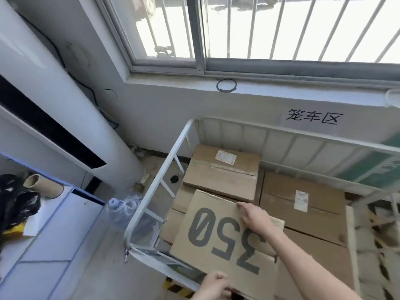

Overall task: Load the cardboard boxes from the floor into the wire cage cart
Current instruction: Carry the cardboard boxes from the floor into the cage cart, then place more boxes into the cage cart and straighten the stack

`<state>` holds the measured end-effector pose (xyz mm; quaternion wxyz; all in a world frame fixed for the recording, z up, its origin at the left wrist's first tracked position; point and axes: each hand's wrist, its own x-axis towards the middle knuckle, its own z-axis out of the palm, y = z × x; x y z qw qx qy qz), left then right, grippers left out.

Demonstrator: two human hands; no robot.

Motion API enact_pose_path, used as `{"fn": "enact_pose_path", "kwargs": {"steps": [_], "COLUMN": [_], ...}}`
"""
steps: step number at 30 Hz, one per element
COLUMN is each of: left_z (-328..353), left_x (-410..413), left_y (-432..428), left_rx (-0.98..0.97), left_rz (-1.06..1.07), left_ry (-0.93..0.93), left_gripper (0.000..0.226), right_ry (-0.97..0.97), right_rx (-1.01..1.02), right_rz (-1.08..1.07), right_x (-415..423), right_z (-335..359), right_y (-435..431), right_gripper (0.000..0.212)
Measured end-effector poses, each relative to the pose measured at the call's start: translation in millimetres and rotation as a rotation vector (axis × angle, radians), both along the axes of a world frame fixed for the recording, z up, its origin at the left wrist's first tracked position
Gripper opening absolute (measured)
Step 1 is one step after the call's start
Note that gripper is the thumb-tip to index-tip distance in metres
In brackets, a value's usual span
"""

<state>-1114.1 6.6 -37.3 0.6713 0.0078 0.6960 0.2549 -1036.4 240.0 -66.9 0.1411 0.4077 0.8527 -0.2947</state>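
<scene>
Our left hand (215,283) grips the 350 box (207,230) by its near edge, right hand (257,217) spread flat on top, in the cart (156,178).

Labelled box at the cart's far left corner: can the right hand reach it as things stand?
Probably yes. The right hand rests at the far edge of the 350 box, just short of that labelled box, and the wire cage cart is open on top.

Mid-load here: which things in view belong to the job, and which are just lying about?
Job: 350 box, left hand, right hand, wire cage cart, loaded boxes.
Lying about: black ring, cardboard tube, black bag, air conditioner.
</scene>
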Motion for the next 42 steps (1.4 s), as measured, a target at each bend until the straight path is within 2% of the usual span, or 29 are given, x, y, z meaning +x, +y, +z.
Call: {"fn": "enact_pose_path", "kwargs": {"steps": [2, 4, 8, 11, 15, 18, 23, 27, 33, 42], "left_z": [5.8, 12.9, -6.0, -27.7, -43.6, -46.4, -40.0, -16.6, 37.9, 78.9], "left_x": [-7.2, -16.1, -58.0, -81.6, -77.9, -73.6, -72.4, -32.3, 99.4, 371.9], "left_y": [8.0, 17.5, 30.5, 27.4, 17.0, 9.3, 17.1, 34.4, 47.2, -21.7], "left_rx": [0.047, 0.11, 0.183, 0.141, 0.117, 0.104, 0.183, 0.34, 0.782, 1.206], "left_rz": [-0.088, -0.287, -0.982, -1.268, -1.363, -1.357, -1.351, -1.395, -1.554, -1.817], "left_ry": [0.137, 0.337, 0.77, 0.806, 0.85, 0.911, 0.928, 0.878, 0.792, 0.594], "left_gripper": [0.02, 0.033, 0.08, 0.095, 0.094, 0.089, 0.08, 0.074, 0.071, 0.059], "right_ry": [0.026, 0.037, 0.049, -0.095, -0.168, -0.208, -0.14, -0.063, 0.105, 0.086], "right_rx": [0.014, 0.074, 0.16, 0.144, 0.24, 0.065, 0.07, 0.171, 0.295, 0.465], "right_rz": [-0.001, 0.003, -0.116, -0.19, -0.27, -0.243, -0.323, -0.534, -1.01, -1.638], "right_x": [-0.6, -2.0, 3.7, 16.7, 30.6, 31.3, 34.3, 59.3, 172.2, 397.0], "right_z": [-8.0, -13.6, -20.4, -32.4, -27.5, -27.5, -10.5, 9.0, 43.8, 81.1], "right_y": [-8.5, -19.9, -70.0, -127.2, -163.0, -161.9, -161.8, -180.1, -238.6, -371.5], "right_gripper": [0.059, 0.06, 0.063, 0.065, 0.071, 0.067, 0.067, 0.067, 0.065, 0.062]}}
